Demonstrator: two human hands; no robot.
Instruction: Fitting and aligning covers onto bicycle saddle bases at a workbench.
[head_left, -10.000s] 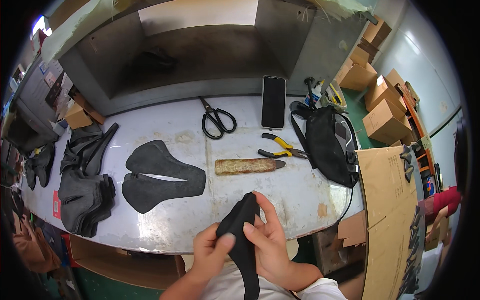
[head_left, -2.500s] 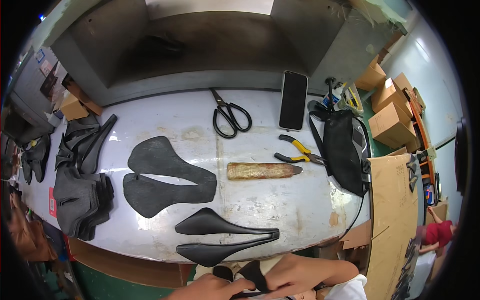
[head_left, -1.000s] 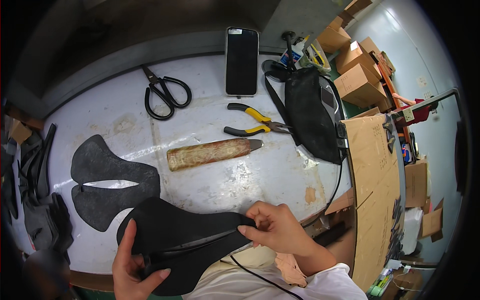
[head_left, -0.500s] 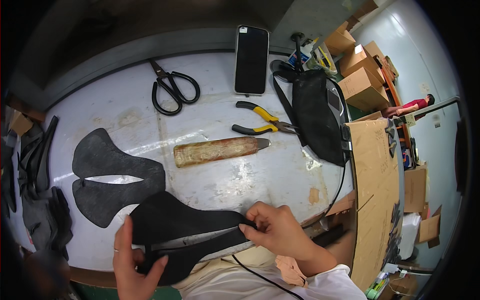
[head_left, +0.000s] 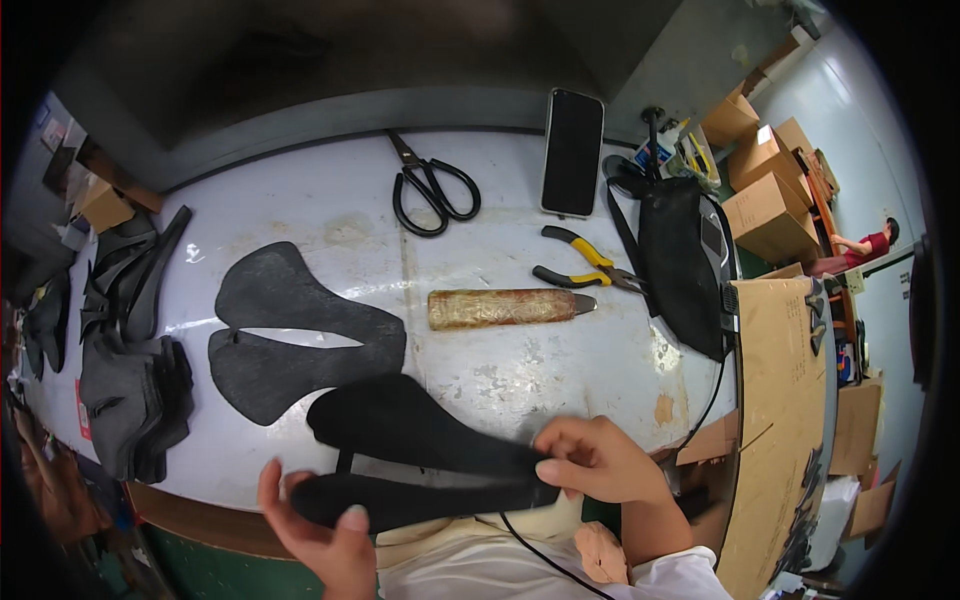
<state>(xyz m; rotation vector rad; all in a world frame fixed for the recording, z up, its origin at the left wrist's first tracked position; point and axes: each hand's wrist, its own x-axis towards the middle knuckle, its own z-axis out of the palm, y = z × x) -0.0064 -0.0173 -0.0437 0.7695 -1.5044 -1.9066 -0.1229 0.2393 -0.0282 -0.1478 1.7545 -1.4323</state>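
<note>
Black saddle cover (head_left: pixel 420 460), held over the near edge of the desk (head_left: pixel 500 370): left hand (head_left: pixel 320 530) pinches its wide end, right hand (head_left: pixel 595 460) its nose; best kept taut and level, both grips closed firmly on it.

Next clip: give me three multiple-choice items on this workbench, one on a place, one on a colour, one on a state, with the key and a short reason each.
1. Where do the scissors lie? A left of the phone B on the black bag C in a hand
2. The pliers' handles are: A red B yellow and black C green
3. The black saddle cover is: A flat on the table, untouched B held by both hands C hanging from the wall

Key: A, the scissors lie left of the phone; B, colours plain; B, left hand and right hand grip its ends.
</note>
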